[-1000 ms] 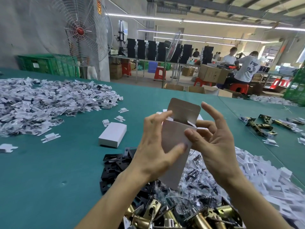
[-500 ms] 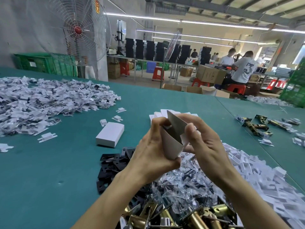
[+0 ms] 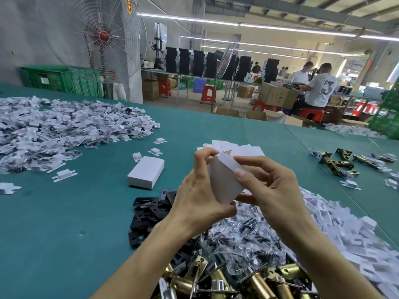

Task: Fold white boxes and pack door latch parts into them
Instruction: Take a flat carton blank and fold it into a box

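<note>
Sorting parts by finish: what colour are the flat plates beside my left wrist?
The flat plates are black, seen best in the head view.

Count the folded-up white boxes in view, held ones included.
2. One half-folded box is held by the left hand and right hand; one closed box lies on the green table left of them. The flat blanks behind the hands are uncounted; more may be hidden.

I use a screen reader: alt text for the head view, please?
A left hand and right hand grip a small white box over a green table. A closed box lies to their left; brass latches and bagged parts are piled below them.
</note>
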The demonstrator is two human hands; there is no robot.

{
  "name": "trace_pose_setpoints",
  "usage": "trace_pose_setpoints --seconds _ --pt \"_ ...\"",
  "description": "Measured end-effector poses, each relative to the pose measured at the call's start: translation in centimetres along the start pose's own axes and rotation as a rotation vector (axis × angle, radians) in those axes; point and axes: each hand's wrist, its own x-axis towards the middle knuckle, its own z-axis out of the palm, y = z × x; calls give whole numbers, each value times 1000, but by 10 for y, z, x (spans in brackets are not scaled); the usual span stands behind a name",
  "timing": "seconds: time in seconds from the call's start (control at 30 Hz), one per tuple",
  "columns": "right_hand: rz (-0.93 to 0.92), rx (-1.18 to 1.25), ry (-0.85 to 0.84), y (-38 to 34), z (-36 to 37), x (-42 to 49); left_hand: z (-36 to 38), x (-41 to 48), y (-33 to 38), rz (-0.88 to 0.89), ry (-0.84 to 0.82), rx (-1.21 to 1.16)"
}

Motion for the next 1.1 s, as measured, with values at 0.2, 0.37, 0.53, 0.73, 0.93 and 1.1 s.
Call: trace_pose_setpoints --seconds 0.2,0.37,0.53,0.73,0.93,1.1 --pt "3 18 23 -4 0 -2 2 0 0 -11 -13 -14" --pt "20 44 84 -5 4 -2 2 -1 1 -6 -26 22" --pt "52 25 141 -7 9 -3 2 -1 1 -9 -41 64" --pt "-9 -64 122 -8 15 -3 0 -1 -1 18 -26 56" --pt "-52 -7 -82 -7 -3 -1 -4 1 -2 13 9 -90" --pt "-138 -13 -115 -3 -12 1 -3 1 -1 64 -10 -136"
